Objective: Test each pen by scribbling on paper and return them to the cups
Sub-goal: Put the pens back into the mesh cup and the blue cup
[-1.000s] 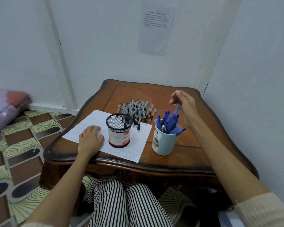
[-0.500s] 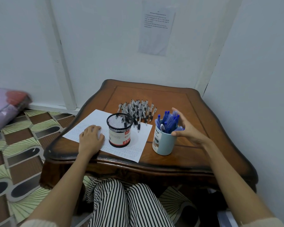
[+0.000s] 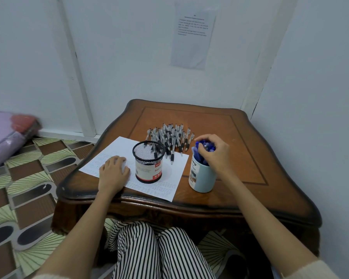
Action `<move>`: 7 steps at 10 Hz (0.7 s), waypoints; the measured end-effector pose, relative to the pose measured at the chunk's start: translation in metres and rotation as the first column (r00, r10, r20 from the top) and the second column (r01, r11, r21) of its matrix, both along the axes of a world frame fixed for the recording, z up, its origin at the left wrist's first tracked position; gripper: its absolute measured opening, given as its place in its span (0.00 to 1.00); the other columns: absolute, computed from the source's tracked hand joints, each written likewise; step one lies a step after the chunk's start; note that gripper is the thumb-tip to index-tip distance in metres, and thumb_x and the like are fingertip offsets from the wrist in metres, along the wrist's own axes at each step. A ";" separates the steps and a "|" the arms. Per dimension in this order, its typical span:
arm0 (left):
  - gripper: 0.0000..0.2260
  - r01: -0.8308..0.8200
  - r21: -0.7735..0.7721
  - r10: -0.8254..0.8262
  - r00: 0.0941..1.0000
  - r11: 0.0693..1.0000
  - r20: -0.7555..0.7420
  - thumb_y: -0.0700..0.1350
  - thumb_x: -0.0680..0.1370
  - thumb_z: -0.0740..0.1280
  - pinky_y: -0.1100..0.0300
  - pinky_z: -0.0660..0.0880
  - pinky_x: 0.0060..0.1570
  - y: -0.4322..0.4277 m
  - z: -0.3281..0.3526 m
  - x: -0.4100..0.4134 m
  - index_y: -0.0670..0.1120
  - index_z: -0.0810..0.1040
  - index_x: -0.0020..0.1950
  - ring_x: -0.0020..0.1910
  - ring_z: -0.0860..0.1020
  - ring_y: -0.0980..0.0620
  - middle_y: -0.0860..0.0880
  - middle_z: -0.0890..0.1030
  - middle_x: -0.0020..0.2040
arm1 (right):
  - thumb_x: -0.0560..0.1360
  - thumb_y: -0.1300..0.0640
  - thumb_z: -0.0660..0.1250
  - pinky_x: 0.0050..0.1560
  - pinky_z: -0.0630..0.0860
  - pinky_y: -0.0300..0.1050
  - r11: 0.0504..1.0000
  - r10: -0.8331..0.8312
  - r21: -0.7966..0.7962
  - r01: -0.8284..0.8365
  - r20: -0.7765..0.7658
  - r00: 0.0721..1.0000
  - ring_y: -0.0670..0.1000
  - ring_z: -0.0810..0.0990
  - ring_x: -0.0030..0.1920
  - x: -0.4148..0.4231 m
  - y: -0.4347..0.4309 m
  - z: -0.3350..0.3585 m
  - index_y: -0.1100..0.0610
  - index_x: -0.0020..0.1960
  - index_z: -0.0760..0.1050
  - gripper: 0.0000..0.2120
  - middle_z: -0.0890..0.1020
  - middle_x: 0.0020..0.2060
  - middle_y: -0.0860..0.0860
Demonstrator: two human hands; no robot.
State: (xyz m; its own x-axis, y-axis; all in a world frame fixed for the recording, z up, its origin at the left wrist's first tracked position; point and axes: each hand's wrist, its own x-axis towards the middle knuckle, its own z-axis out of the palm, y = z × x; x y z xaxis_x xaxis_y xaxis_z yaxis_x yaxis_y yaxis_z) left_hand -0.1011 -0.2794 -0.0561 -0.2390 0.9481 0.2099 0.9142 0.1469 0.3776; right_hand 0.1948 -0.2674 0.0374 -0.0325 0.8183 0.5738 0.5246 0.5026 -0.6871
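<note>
The right hand [image 3: 216, 158] curled its fingers over the tops of the blue pens [image 3: 205, 144], gripping the bunch standing in the pale, glazed mug [image 3: 200, 178]. The left hand [image 3: 113, 172] lay flat with straight fingers, pressing the white paper [image 3: 165, 184], which was faintly covered in scribbles. Just beside it on the sheet stood a cylindrical black wire-mesh cup [image 3: 148, 164] with a red-and-white label. Behind it, slim grey pens [image 3: 169, 135] with black grips lay heaped on the glossy wooden surface [image 3: 240, 158].

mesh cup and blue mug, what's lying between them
Head view: the right part of the white paper lies between mesh cup and blue mug; the tip of a loose pen reaches onto it.
</note>
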 end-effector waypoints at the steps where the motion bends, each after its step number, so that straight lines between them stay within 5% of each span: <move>1: 0.18 -0.001 -0.007 0.001 1.000 1.000 -0.003 0.49 0.80 0.58 0.47 0.58 0.70 0.000 0.000 0.000 0.46 0.68 0.69 0.71 0.63 0.45 0.44 0.66 0.72 | 0.73 0.50 0.69 0.47 0.75 0.34 0.998 -0.047 0.031 0.047 -0.017 0.999 0.43 0.76 0.46 0.000 0.001 -0.002 0.53 0.50 0.79 0.09 0.81 0.49 0.52; 2: 0.18 0.001 0.008 -0.001 1.000 1.000 0.002 0.48 0.80 0.58 0.47 0.58 0.69 -0.001 0.000 0.001 0.45 0.68 0.69 0.71 0.63 0.45 0.44 0.66 0.72 | 0.67 0.37 0.69 0.47 0.69 0.33 0.991 -0.120 0.056 0.119 0.013 0.993 0.45 0.73 0.52 -0.001 0.000 -0.005 0.52 0.58 0.76 0.25 0.76 0.54 0.49; 5: 0.18 0.006 0.018 -0.006 1.000 1.000 0.006 0.47 0.80 0.58 0.46 0.58 0.69 -0.002 0.001 0.001 0.45 0.68 0.69 0.70 0.64 0.45 0.44 0.67 0.71 | 0.52 0.30 0.74 0.58 0.69 0.32 0.988 0.035 -0.125 -0.091 -0.394 0.919 0.43 0.67 0.65 0.014 -0.024 -0.040 0.39 0.71 0.49 0.55 0.64 0.67 0.44; 6: 0.18 0.005 0.013 -0.005 1.000 1.000 0.000 0.48 0.80 0.58 0.46 0.58 0.69 -0.002 0.001 0.001 0.45 0.68 0.69 0.70 0.64 0.45 0.44 0.67 0.71 | 0.57 0.52 0.82 0.54 0.71 0.29 0.946 0.096 -0.260 -0.193 -0.345 0.934 0.41 0.72 0.63 0.016 -0.029 -0.060 0.44 0.72 0.50 0.54 0.68 0.61 0.40; 7: 0.18 0.007 0.009 -0.007 1.000 1.000 -0.001 0.48 0.80 0.58 0.46 0.59 0.69 -0.002 0.001 0.001 0.45 0.68 0.69 0.70 0.64 0.45 0.44 0.67 0.71 | 0.59 0.58 0.81 0.46 0.72 0.27 0.951 -0.020 -0.304 -0.054 -0.235 0.972 0.49 0.75 0.58 0.011 -0.028 -0.073 0.54 0.64 0.62 0.40 0.73 0.56 0.46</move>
State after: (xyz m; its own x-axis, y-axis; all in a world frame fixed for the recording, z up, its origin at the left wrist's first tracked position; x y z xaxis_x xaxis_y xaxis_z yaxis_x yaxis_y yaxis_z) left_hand -0.1001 -0.2810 -0.0551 -0.2319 0.9477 0.2191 0.9156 0.1367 0.3781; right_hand 0.2057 -0.2954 -0.0359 0.0556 0.9559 0.2882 0.3251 0.2556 -0.9105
